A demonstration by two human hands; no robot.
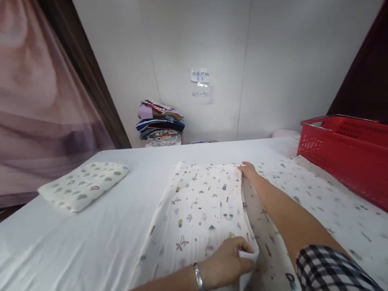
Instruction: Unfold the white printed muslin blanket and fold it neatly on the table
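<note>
A white printed cloth [199, 204] lies spread on the white table [82, 240], partly folded over on itself. My left hand [227, 262], with a metal bangle on the wrist, pinches the cloth's near folded corner. My right hand [248, 170] reaches across and grips the far corner of the same fold. The rest of the cloth stretches out to the right under my right arm.
A folded printed cloth [83, 184] lies at the table's left. A red plastic basket [358, 151] stands at the right. A pile of folded fabrics [160, 124] sits against the far wall. A pinkish curtain [26, 92] hangs at left.
</note>
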